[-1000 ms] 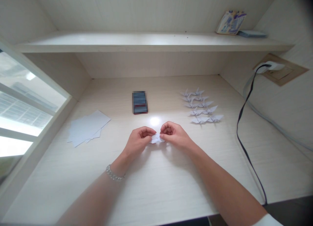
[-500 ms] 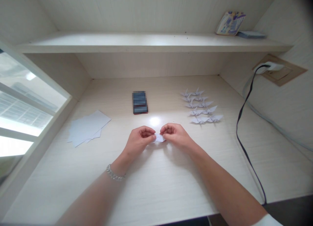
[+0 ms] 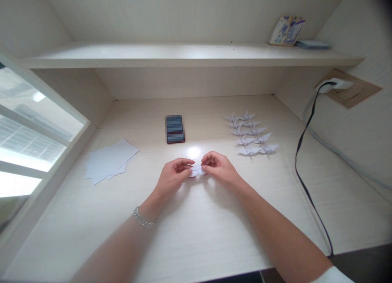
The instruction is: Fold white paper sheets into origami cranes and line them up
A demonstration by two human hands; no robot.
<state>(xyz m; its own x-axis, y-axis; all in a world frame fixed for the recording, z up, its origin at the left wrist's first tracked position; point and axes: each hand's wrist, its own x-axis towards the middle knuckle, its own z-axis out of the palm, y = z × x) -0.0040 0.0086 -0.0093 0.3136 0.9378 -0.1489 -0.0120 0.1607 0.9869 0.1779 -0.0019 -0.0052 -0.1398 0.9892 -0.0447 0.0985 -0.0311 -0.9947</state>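
A small folded white paper (image 3: pixel 197 171) is held level between my two hands, just above the desk. My left hand (image 3: pixel 174 174) pinches its left end between thumb and fingers. At the right end, the thumb and fingers of my right hand (image 3: pixel 220 168) are closed on it too. Creases show on the paper's middle, but its exact shape is partly covered by my fingertips. To the right, several folded white paper cranes (image 3: pixel 252 138) stand in rows. Loose white paper sheets (image 3: pixel 112 160) lie overlapping on the left.
A dark, pixelated rectangular object (image 3: pixel 175 129) lies beyond my hands. A black cable (image 3: pixel 300 152) runs from the wall socket (image 3: pixel 352 89) down the right side. The shelf (image 3: pixel 192 62) overhangs the back, carrying a printed box (image 3: pixel 287 31). A window (image 3: pixel 33 128) is on the left.
The folded paper shows a little more between my fingertips, as my left fingers have shifted slightly left. My right fingers have risen a little. Both hands keep their hold.
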